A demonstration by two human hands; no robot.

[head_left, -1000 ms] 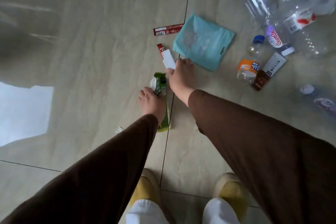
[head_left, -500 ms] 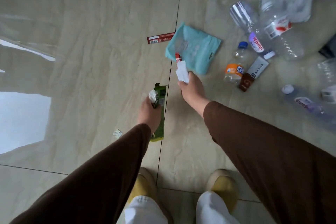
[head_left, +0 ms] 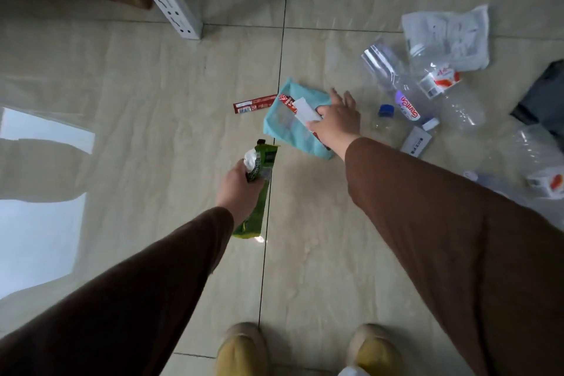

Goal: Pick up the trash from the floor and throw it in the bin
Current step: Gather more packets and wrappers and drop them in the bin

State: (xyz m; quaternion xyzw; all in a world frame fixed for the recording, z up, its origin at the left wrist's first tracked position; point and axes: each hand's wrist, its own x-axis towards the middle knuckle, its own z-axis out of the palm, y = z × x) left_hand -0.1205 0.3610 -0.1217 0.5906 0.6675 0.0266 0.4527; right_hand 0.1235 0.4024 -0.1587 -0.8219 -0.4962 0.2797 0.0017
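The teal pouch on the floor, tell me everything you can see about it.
The teal pouch is a flat, soft-looking packet with a paler, slightly see-through front. It lies on the tiled floor, turned at an angle across a grout line. The right hand, holding a white and red wrapper, reaches over its right side, covering part of it.

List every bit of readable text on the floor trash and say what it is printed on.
"Ganten": purple label of the clear plastic bottle.
Green snack wrapper, red stick packet, white-and-red bottle label, white card, crumpled printed bag: print too blurred to read.
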